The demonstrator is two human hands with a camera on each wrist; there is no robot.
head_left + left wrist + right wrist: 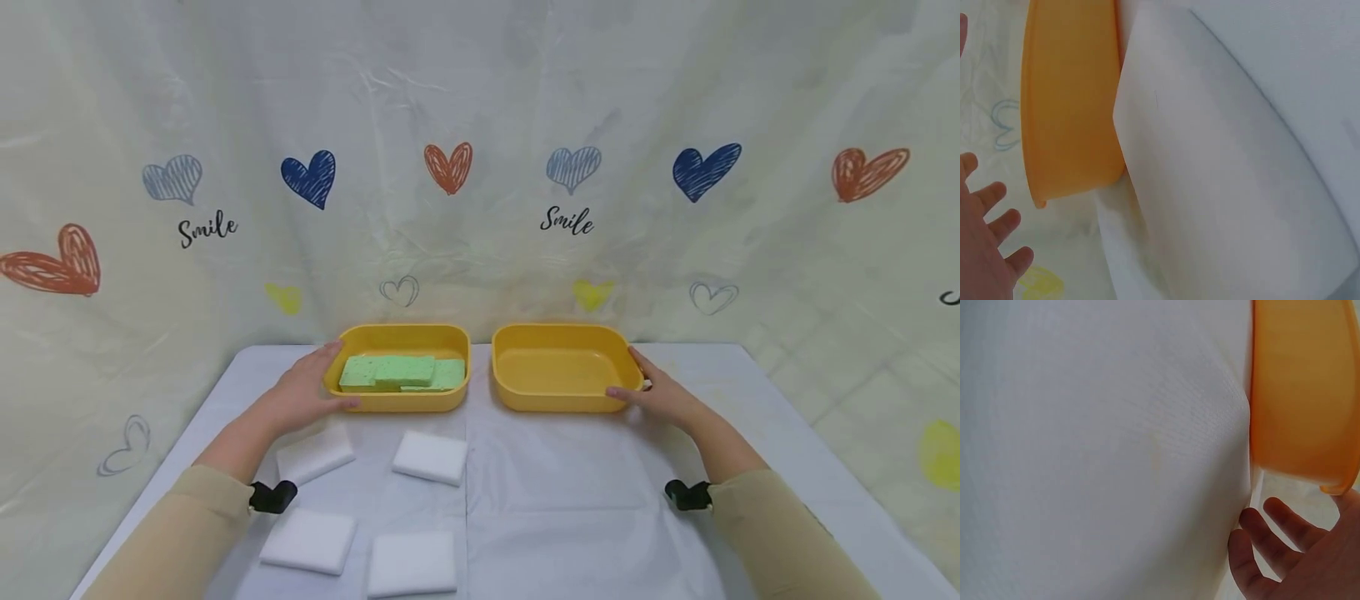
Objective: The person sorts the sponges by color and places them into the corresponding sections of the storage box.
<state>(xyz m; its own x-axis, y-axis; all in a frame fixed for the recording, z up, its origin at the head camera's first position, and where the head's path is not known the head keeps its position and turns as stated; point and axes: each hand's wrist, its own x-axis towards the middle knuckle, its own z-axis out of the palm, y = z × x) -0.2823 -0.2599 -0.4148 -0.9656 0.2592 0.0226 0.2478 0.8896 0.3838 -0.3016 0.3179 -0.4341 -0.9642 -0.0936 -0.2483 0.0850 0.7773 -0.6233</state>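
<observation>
Two yellow plastic containers stand side by side at the table's back edge. In the left container (397, 403) lie several green sponges (405, 371), partly overlapping; nothing lies in the right container (558, 403). My left hand (303, 392) is at the left end of its container, thumb along the front. The left wrist view has that hand (985, 231) with fingers spread, apart from the container's wall (1075, 106). At the right container's far end is my right hand (663, 396). Its fingers look spread in the right wrist view, with one fingertip (1344, 499) near or touching the rim.
Several white sponge-like blocks lie on the left half of the table, among them one (430, 457) before the left container and one (309, 540) nearer me. White cloth (570, 500) covers the table. Behind hangs a curtain (495, 100) printed with hearts.
</observation>
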